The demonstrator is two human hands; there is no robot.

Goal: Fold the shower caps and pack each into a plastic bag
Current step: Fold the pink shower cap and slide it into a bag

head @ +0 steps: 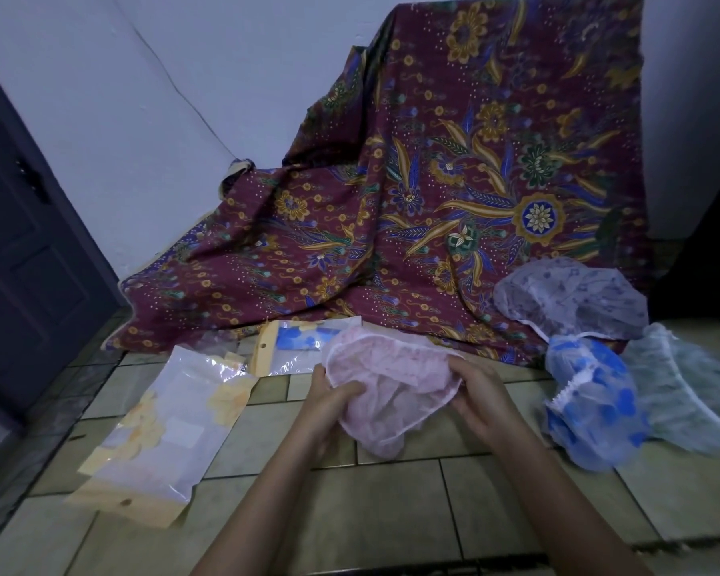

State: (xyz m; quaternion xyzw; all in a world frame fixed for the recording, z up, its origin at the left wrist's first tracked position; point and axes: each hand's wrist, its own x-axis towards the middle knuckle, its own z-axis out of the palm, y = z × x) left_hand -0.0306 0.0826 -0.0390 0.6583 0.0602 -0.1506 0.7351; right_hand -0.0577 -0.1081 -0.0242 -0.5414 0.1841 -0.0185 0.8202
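A pink shower cap (pixel 391 380) hangs spread between both hands above the tiled floor. My left hand (pixel 329 399) grips its left edge, and my right hand (pixel 481 399) pinches its right rim. To the right lie a blue-patterned cap (pixel 595 409), a pale green cap (pixel 691 392) and a lilac cap (pixel 570 299). At the left, a clear plastic bag with a yellow-patterned cap inside (pixel 159 430) lies flat. A second bag with a blue cap inside (pixel 296 347) lies behind the pink cap.
A maroon batik cloth (pixel 454 180) drapes over something against the white wall behind the work area. A dark door (pixel 21 251) stands at the left. The floor is beige tile (pixel 391 513), with a dark edge at the far right.
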